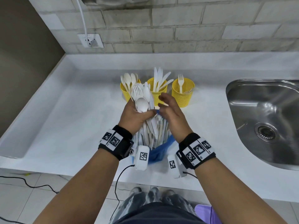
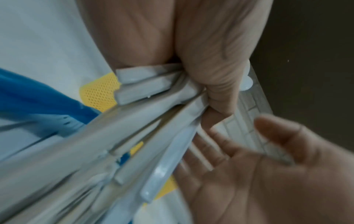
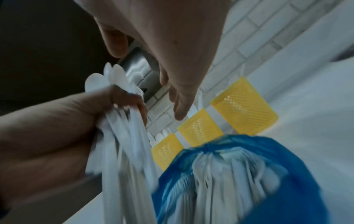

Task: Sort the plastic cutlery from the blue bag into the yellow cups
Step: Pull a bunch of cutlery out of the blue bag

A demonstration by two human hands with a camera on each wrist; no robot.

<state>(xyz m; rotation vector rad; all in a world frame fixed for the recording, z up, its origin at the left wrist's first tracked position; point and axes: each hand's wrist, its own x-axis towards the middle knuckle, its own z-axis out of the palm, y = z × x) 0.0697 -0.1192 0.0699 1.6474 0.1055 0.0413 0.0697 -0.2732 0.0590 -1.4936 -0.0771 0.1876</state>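
Observation:
My left hand point(image 1: 137, 115) grips a bundle of white plastic cutlery point(image 1: 142, 97), forks and spoons fanned upward, above the blue bag point(image 1: 159, 151). More cutlery stands inside that bag point(image 3: 226, 166). My right hand point(image 1: 168, 107) hovers just right of the bundle with straight, spread fingers and holds nothing; its palm point(image 2: 249, 174) faces the handles point(image 2: 153, 121). Three yellow mesh cups stand behind: the left cup point(image 1: 125, 89) holds spoons, the middle cup point(image 1: 157, 92) holds knives, the right cup point(image 1: 183, 92) holds forks.
A steel sink point(image 1: 267, 118) is set into the white counter point(image 1: 72, 118) at the right. A brick-pattern wall with a socket point(image 1: 90, 40) and a white cable rises behind. Black cables hang off the counter's front edge.

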